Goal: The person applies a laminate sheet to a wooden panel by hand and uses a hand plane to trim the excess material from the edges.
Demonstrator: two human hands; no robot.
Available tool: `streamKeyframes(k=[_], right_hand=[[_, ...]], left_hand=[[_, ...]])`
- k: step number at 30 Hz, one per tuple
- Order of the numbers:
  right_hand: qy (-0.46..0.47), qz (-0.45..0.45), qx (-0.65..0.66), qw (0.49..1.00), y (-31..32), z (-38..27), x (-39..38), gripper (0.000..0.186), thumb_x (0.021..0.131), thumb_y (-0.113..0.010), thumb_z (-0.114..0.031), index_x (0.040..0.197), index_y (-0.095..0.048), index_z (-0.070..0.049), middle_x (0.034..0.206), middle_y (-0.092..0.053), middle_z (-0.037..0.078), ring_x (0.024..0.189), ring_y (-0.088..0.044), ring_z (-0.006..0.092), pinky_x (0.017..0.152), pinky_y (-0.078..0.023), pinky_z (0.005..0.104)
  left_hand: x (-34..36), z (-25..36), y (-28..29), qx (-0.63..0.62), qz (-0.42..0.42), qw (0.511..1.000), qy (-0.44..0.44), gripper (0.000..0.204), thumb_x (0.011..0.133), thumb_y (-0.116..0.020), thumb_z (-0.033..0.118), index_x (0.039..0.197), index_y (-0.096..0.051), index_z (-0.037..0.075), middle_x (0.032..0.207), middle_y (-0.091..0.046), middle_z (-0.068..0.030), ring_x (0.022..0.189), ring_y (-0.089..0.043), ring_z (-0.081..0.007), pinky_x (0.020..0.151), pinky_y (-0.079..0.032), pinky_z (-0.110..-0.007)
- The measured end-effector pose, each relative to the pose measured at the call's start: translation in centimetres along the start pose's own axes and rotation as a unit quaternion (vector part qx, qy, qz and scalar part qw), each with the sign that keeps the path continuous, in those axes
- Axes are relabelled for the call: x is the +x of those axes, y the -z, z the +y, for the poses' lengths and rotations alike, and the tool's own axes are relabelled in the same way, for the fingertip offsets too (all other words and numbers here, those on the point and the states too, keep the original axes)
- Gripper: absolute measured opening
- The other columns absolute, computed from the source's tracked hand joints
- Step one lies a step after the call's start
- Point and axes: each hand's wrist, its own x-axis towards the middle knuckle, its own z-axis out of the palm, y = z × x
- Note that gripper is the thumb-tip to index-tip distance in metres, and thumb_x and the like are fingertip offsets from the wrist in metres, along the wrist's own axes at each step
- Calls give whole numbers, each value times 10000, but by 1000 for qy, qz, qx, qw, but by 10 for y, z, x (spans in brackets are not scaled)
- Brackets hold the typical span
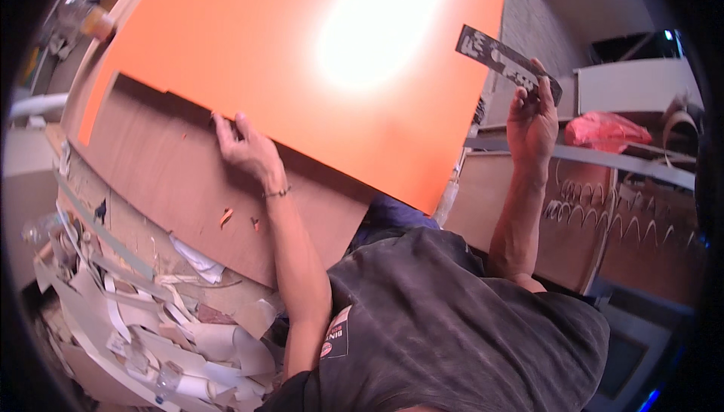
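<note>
A large glossy orange sheet (256,50) lies over a brown board (166,156), with a notch cut along its near left edge. At that near edge my left hand (253,154) has its fingertips closed on the orange sheet, palm partly turned up. Above the sheet's right side, my right hand (532,125) is raised and grips one end of a dark flat bar (498,58) with worn pale markings. The bar's other end points left over the orange surface. Strong glare hides part of the sheet's far middle.
Offcuts and curled strips (204,344) heap up at the lower left. Small orange scraps (225,218) lie on the brown board. To the right are a red plastic bag (607,129) and coiled wire-like spirals (603,212). A plastic bottle (87,16) sits at the far left.
</note>
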Motion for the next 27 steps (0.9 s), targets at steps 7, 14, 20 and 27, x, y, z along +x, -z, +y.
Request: streamKeyframes(k=[7, 14, 20, 27], right_hand=[[164, 97, -88, 978, 75, -36, 34, 347, 1090, -494, -222, 1352, -565, -6, 1014, -719, 118, 773, -733, 176, 660, -613, 264], [117, 212, -313, 918, 234, 41, 122, 293, 1077, -529, -212, 1265, -608, -2, 981, -711, 116, 699, -698, 147, 598, -568, 259], [-83, 205, -475, 852, 397, 192, 124, 322, 1005, -601, -295, 1126, -699, -14, 909, -718, 177, 788, -723, 292, 704, -550, 404], [-277, 43, -469, 838, 456, 248, 38, 316, 993, -570, -283, 1046, -692, 3, 853, -713, 220, 836, -709, 395, 772, -522, 476]], left_hand=[[-60, 9, -13, 33, 31, 998, 32, 497, 1010, -571, 29, 1438, -417, -171, 1375, -587, -289, 1192, -637, -304, 986, -533, -366], [-76, 7, -21, 9, 56, 997, 59, 454, 970, -586, -24, 1390, -484, -165, 1327, -619, -255, 1147, -651, -274, 961, -556, -361], [-54, -8, 4, -20, 61, 992, 104, 440, 953, -564, -96, 1387, -498, -128, 1251, -646, -220, 1067, -668, -267, 911, -586, -374], [-44, 5, 21, 41, 32, 991, 120, 462, 949, -628, -16, 1383, -492, -99, 1301, -611, -228, 1136, -641, -304, 954, -565, -436]])
